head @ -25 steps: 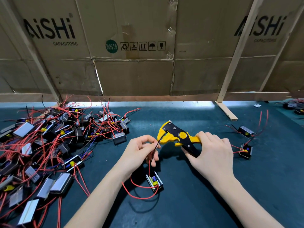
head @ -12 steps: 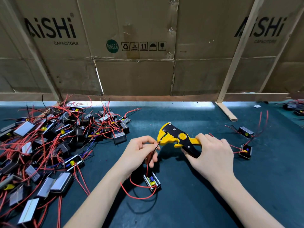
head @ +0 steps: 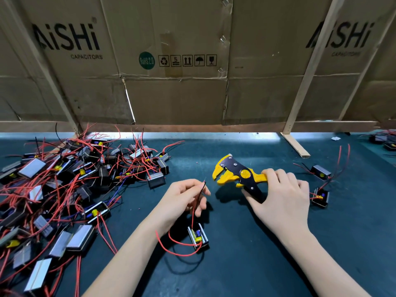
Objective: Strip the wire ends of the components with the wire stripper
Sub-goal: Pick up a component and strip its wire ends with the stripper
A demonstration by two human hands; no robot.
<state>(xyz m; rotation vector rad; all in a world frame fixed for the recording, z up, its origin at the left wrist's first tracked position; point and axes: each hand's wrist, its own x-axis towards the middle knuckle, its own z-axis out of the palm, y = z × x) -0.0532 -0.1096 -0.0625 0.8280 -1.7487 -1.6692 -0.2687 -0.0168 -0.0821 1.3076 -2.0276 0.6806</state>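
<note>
Yellow-black wire stripper [head: 240, 175], jaws apart, beside component [head: 198, 235]

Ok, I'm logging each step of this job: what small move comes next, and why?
Probably feed another wire end into the wire stripper. The left hand pinches the wires of the component, tips apart from the tool, which the right hand holds with its mouth open.
</note>
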